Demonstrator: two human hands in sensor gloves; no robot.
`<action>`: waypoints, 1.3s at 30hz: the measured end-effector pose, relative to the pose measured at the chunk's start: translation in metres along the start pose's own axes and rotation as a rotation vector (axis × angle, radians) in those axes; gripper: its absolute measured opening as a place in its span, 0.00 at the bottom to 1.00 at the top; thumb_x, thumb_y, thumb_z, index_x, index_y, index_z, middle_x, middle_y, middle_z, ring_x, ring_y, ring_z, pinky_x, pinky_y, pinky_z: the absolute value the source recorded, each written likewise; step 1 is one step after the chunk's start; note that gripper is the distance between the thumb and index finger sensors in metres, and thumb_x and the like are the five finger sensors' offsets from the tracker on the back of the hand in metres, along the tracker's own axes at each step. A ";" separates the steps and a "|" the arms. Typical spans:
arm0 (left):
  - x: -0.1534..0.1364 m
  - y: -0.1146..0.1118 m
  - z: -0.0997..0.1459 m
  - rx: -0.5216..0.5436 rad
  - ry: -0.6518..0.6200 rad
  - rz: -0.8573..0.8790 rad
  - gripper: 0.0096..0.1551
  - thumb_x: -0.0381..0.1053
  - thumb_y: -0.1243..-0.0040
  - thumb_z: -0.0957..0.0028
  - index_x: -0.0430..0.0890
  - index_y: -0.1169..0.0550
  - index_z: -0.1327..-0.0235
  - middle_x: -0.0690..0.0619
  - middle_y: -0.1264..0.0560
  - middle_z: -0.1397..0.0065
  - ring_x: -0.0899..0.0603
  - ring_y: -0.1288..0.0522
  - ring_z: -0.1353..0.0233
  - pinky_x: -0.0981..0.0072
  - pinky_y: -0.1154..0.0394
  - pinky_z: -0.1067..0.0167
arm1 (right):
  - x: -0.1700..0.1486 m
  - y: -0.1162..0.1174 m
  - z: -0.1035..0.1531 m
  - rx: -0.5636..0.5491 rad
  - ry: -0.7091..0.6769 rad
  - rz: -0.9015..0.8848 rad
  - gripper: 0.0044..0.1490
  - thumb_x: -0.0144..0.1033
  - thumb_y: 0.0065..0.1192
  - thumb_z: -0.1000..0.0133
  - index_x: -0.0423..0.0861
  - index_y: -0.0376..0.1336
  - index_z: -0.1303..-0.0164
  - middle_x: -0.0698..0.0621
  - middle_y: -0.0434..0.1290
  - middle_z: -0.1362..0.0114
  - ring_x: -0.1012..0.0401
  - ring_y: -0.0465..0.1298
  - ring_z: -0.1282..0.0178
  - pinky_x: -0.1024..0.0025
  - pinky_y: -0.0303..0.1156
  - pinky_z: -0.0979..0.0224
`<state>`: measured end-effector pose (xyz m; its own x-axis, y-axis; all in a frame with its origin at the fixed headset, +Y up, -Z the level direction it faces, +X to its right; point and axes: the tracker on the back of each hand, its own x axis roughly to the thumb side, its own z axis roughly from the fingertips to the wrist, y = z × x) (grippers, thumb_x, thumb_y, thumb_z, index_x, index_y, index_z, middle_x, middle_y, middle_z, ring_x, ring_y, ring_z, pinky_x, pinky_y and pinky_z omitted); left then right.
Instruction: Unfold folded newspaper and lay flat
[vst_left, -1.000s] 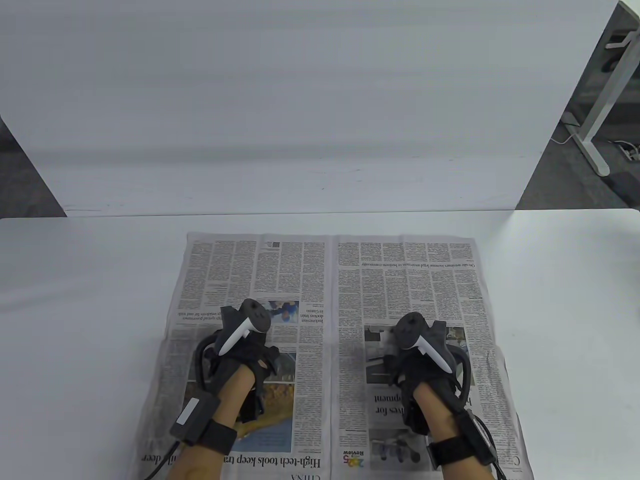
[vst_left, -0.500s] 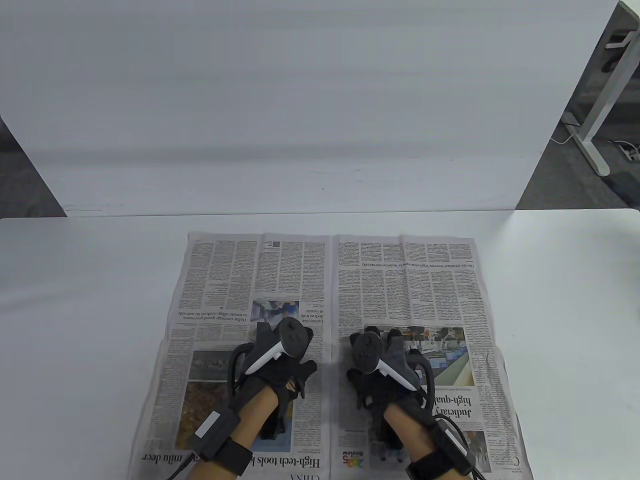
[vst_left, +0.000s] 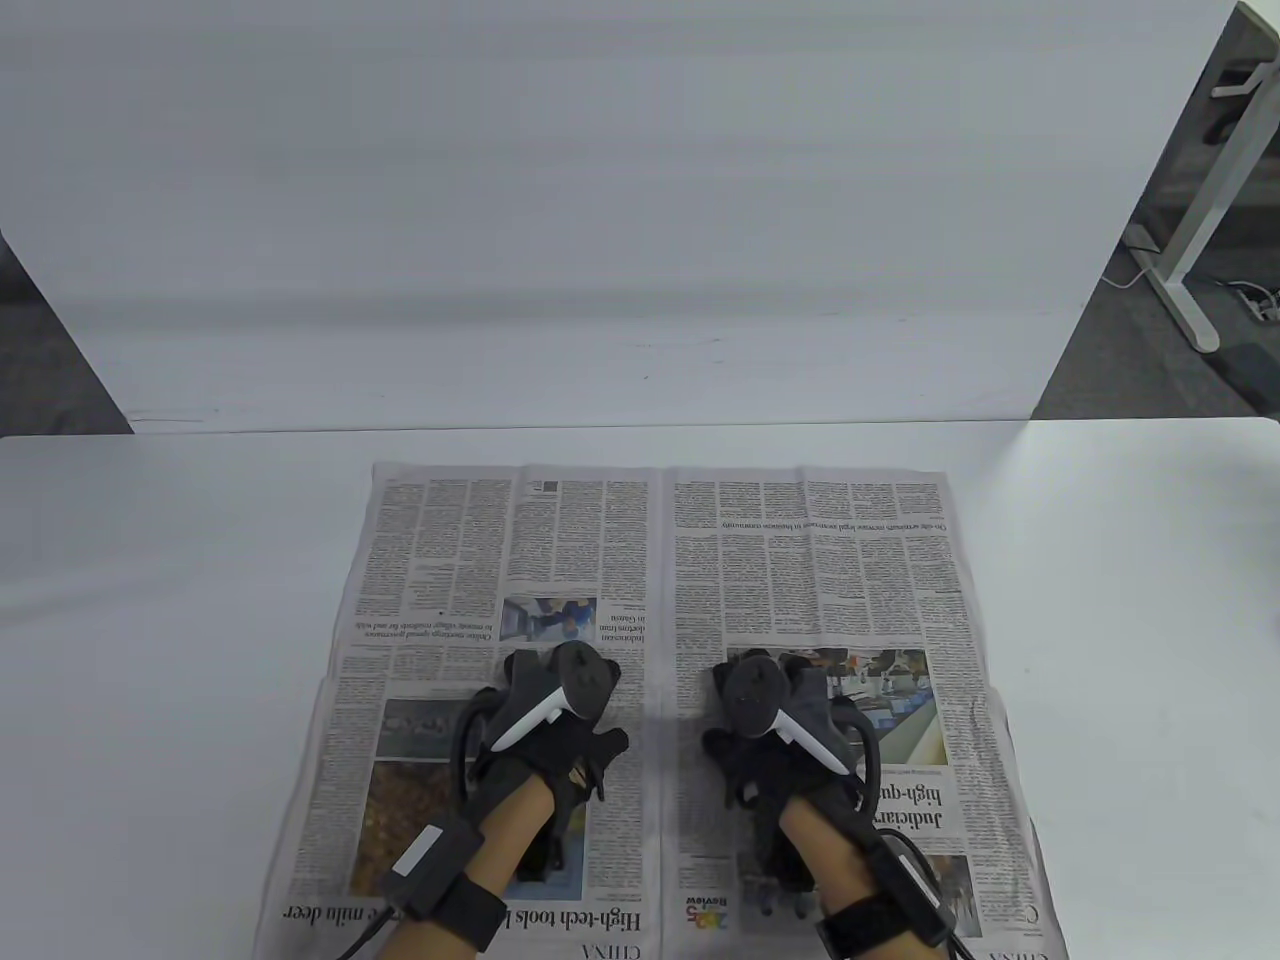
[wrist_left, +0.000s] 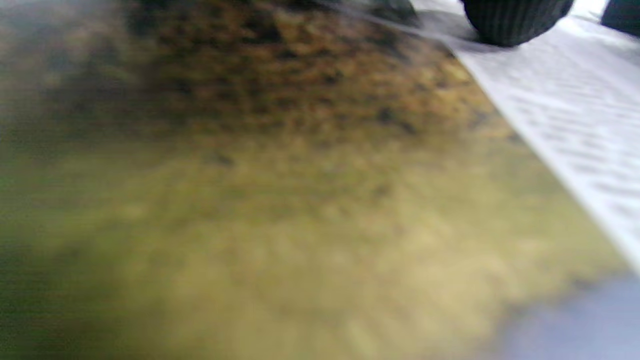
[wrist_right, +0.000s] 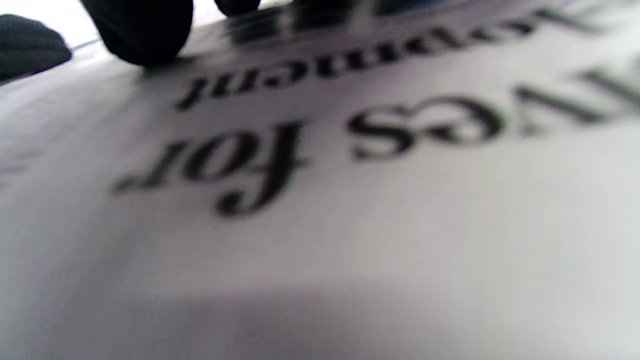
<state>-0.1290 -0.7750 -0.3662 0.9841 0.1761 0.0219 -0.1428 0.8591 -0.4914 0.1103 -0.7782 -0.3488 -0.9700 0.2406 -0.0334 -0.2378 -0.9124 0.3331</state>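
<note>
My left hand (vst_left: 555, 745) and right hand (vst_left: 775, 755): black knit sensor gloves, dark tracker with white handle strapped on each, black wrist straps, black cables, bare forearm skin

We see the newspaper (vst_left: 660, 700) spread open on the surface (vst_left: 160, 620), its centre fold running from far to near, its near edge past the bottom of the table view. Our left hand (vst_left: 550, 740) rests on the left page just left of the fold, our right hand (vst_left: 780, 740) on the right page just right of it, side by side but apart. A board (vst_left: 600, 200) stands behind the surface's far edge.
</note>
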 end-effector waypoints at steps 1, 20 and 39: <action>-0.003 0.000 0.000 0.002 0.010 0.009 0.44 0.65 0.49 0.47 0.65 0.55 0.23 0.52 0.67 0.16 0.25 0.71 0.20 0.20 0.64 0.29 | -0.004 -0.001 -0.001 -0.001 0.008 -0.007 0.46 0.57 0.56 0.45 0.57 0.44 0.19 0.47 0.39 0.11 0.36 0.36 0.15 0.20 0.39 0.29; -0.072 0.015 -0.008 0.065 0.194 0.167 0.44 0.65 0.49 0.48 0.65 0.54 0.23 0.53 0.67 0.16 0.28 0.73 0.20 0.22 0.69 0.29 | -0.075 -0.020 -0.008 -0.035 0.204 -0.106 0.47 0.58 0.55 0.45 0.57 0.42 0.18 0.48 0.37 0.11 0.39 0.33 0.15 0.22 0.35 0.29; -0.119 0.023 -0.004 0.118 0.393 0.254 0.43 0.66 0.51 0.47 0.64 0.55 0.23 0.52 0.68 0.16 0.27 0.72 0.20 0.22 0.68 0.29 | -0.119 -0.028 -0.004 -0.073 0.353 -0.178 0.47 0.58 0.55 0.44 0.56 0.42 0.18 0.47 0.36 0.11 0.38 0.32 0.15 0.24 0.35 0.28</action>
<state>-0.2491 -0.7785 -0.3834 0.8787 0.2120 -0.4276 -0.3723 0.8651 -0.3361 0.2319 -0.7821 -0.3581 -0.8677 0.2804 -0.4104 -0.3945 -0.8907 0.2257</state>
